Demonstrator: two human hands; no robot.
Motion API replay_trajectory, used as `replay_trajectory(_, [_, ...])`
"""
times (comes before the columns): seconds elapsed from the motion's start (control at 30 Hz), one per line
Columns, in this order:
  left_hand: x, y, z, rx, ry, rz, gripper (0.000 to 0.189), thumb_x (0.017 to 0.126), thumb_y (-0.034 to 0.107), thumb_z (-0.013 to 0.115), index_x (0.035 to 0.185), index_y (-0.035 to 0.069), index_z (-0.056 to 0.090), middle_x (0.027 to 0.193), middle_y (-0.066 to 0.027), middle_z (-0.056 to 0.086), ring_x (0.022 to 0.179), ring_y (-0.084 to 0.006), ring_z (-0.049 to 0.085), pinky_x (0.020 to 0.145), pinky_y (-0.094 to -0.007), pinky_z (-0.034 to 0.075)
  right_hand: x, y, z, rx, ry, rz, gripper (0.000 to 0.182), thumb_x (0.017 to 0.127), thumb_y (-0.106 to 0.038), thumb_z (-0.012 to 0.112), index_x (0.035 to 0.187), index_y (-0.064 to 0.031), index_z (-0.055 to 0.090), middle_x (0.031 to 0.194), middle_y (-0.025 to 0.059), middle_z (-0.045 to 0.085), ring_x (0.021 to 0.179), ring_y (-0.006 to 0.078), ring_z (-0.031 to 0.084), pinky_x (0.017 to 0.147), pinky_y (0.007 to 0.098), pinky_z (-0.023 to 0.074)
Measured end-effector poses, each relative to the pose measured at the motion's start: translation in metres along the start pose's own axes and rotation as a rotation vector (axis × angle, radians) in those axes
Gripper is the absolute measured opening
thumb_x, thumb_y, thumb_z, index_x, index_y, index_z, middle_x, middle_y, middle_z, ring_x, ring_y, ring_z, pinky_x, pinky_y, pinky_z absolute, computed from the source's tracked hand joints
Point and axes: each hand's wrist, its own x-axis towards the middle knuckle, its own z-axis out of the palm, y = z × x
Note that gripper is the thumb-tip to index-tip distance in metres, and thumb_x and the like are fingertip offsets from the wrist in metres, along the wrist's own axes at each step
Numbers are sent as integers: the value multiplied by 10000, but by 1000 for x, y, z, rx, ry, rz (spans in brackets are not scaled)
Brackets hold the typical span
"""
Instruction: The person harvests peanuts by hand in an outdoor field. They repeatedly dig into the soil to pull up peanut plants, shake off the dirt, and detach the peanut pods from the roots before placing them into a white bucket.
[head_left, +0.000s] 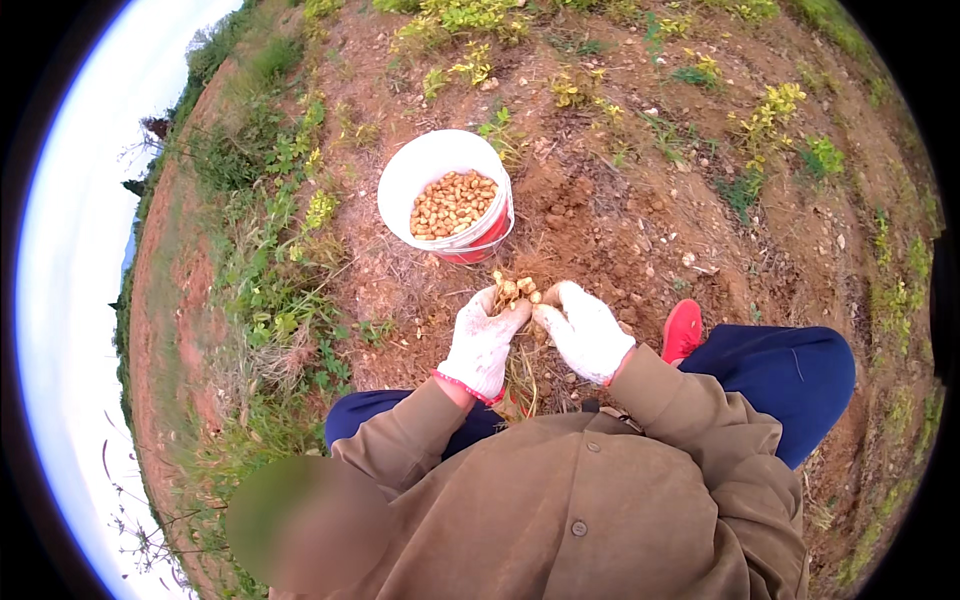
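Note:
My left hand (487, 337), in a soiled white knit glove with a red cuff edge, grips an uprooted peanut plant. Its clustered peanut pods (517, 287) and fine roots point away from me, while the yellowish stems (525, 375) trail back between my wrists. On the other side, my right hand (585, 334), gloved likewise, has its thumb and forefinger around a pod at the cluster's edge. Just beyond both hands stands a white and red plastic bucket (409, 161), tilted in view, with many unshelled peanuts (454, 204) inside. Its wire handle hangs against the near side.
Reddish-brown soil (637, 247) with stones surrounds the bucket. Green weeds (277, 322) grow thickly to the left, and yellow-green plants (772, 112) stand in the field ahead and right. My knees, in blue trousers (780, 382), flank my hands; a red shoe (682, 330) shows on the right.

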Motion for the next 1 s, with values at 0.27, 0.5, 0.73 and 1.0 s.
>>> replay_trajectory(0.27, [-3,22,-3,-193,-39,-97,221,932,53,590,1150,16,597,1023,-36,669,866,-115,645,740,-268,548,13,18,-28,1246,-168,495,276,980,-350,514,1039,-93,593,835,43,631,636,90,571,430,200,392])
replay_trajectory(0.5, [-1,8,-2,43,-128,-20,301,912,-9,564,1212,10,551,1090,-50,648,960,-121,626,845,-275,516,20,-7,-20,228,-166,39,504,828,-342,720,1166,8,588,1099,196,638,1036,289,625,919,368,474])
replay_trajectory(0.73, [-2,10,1,121,-115,-31,302,911,-3,595,1209,14,544,1114,-52,645,1008,-110,611,874,-268,494,16,4,-6,310,-184,205,396,908,-288,623,1166,6,564,1068,180,650,1022,280,622,887,358,476])
replay_trajectory(1.0, [-8,25,-2,-185,-201,-212,274,901,8,602,1172,17,563,1054,-82,662,873,-153,665,729,-321,584,17,1,-28,746,-408,316,320,978,-282,524,1172,-32,565,927,62,632,820,113,548,690,295,465])
